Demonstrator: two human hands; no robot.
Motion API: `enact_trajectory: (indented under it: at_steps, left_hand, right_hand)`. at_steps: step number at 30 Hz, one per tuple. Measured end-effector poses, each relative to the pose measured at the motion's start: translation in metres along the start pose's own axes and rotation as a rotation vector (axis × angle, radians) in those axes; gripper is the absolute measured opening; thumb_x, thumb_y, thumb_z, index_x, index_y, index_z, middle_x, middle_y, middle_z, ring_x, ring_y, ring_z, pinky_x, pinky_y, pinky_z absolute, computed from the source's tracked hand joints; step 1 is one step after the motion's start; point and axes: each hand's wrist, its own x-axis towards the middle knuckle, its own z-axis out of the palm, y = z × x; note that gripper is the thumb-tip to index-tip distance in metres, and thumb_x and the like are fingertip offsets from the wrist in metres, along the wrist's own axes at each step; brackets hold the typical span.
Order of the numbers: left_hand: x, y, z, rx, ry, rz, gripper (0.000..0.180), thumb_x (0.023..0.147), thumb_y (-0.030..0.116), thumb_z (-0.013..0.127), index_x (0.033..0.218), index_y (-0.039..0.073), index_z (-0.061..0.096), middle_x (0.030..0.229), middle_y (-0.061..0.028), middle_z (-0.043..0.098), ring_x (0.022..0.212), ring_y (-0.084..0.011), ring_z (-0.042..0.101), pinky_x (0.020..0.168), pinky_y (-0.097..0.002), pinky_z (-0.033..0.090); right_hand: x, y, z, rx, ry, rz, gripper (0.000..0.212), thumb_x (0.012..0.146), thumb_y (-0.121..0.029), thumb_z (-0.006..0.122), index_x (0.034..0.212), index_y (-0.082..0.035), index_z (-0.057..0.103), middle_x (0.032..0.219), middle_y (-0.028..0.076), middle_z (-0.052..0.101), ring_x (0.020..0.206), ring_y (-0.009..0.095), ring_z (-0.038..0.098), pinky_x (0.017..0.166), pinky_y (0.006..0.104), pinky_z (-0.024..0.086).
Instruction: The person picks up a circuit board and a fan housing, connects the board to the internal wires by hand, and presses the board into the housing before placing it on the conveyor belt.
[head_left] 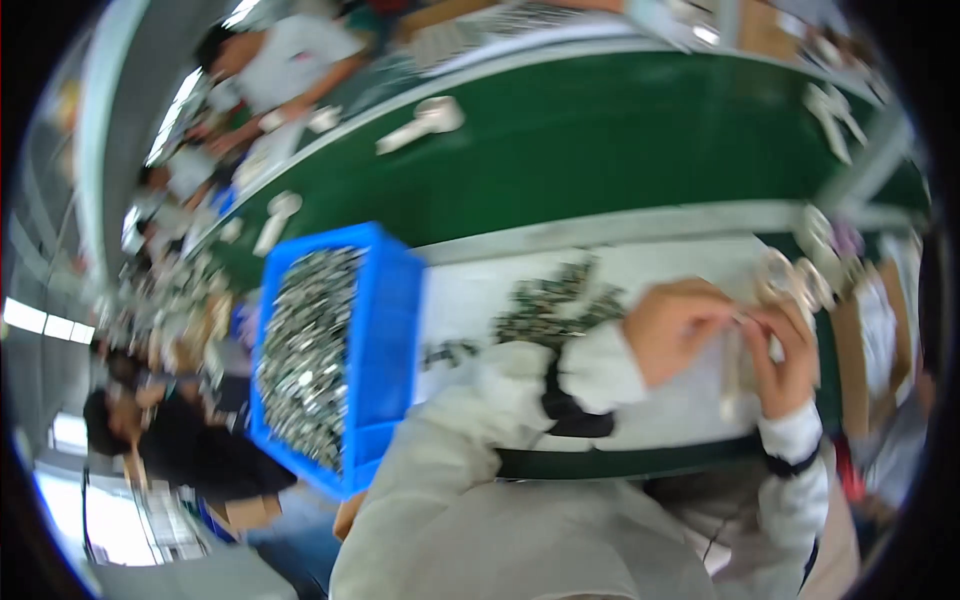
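Note:
My left hand (680, 328) and my right hand (787, 355) meet over the right part of the white work surface (660, 420). Both have their fingers pinched together, around something small and pale that blur and the fingers mostly hide. Under them, between the hands, shows a pale, long, handle-like piece (737, 385); whether it is held or lies on the surface I cannot tell. To the left of my left hand is a loose heap of small dark green pieces, probably circuit boards (550, 305). White rounded plastic parts (790, 280) sit just beyond my right hand.
At left, a tilted blue bin (395, 340) is filled with small silvery-green parts (310, 350). Beyond a pale rail (600, 222) runs a green conveyor belt (640, 130) carrying white handled parts (425, 122). A cardboard box (850, 350) stands at right. Other people work at left.

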Motion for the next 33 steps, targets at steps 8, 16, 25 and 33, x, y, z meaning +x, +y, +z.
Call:
enact_trajectory:
  at_steps: [8, 16, 25, 33]
  left_hand:
    - [-0.008, -0.001, 0.001, 0.039, 0.079, 0.122, 0.010, 0.085, 0.000, 0.064, 0.094, 0.000, 0.069, 0.085, -0.0161, 0.065, 0.075, -0.0339, 0.063, 0.064, -0.0385, 0.049]
    - [-0.001, -0.003, 0.004, 0.036, 0.078, 0.107, 0.008, 0.084, 0.001, 0.064, 0.090, -0.002, 0.068, 0.081, -0.0174, 0.063, 0.074, -0.0355, 0.062, 0.065, -0.0403, 0.048]
    - [-0.004, -0.012, 0.007, 0.046, 0.085, 0.127, 0.009, 0.084, 0.000, 0.062, 0.090, -0.002, 0.068, 0.083, -0.0177, 0.062, 0.073, -0.0368, 0.061, 0.066, -0.0421, 0.049]
    - [-0.020, -0.007, 0.037, 0.323, 0.087, 0.120, 0.028, 0.078, 0.003, 0.064, 0.105, -0.002, 0.065, 0.093, -0.0156, 0.057, 0.074, -0.0327, 0.063, 0.064, -0.0393, 0.052]
  right_hand:
    - [-0.001, -0.004, 0.005, -0.012, -0.054, -0.037, 0.005, 0.093, -0.002, 0.056, 0.093, 0.003, 0.055, 0.087, 0.011, 0.051, 0.074, 0.021, 0.050, 0.068, 0.0298, 0.041]
    - [0.003, 0.001, -0.002, -0.009, -0.077, -0.002, 0.004, 0.093, -0.001, 0.055, 0.093, 0.004, 0.055, 0.086, 0.010, 0.051, 0.074, 0.020, 0.050, 0.068, 0.0300, 0.040]
    - [-0.003, 0.012, 0.006, 0.089, -0.071, 0.093, 0.010, 0.097, -0.004, 0.053, 0.095, 0.004, 0.057, 0.089, 0.005, 0.054, 0.079, 0.013, 0.050, 0.074, 0.0258, 0.040]
    - [-0.027, 0.018, 0.017, 0.324, 0.087, 0.342, 0.009, 0.097, -0.006, 0.059, 0.094, 0.002, 0.061, 0.088, 0.002, 0.057, 0.083, 0.010, 0.051, 0.077, 0.0239, 0.040]
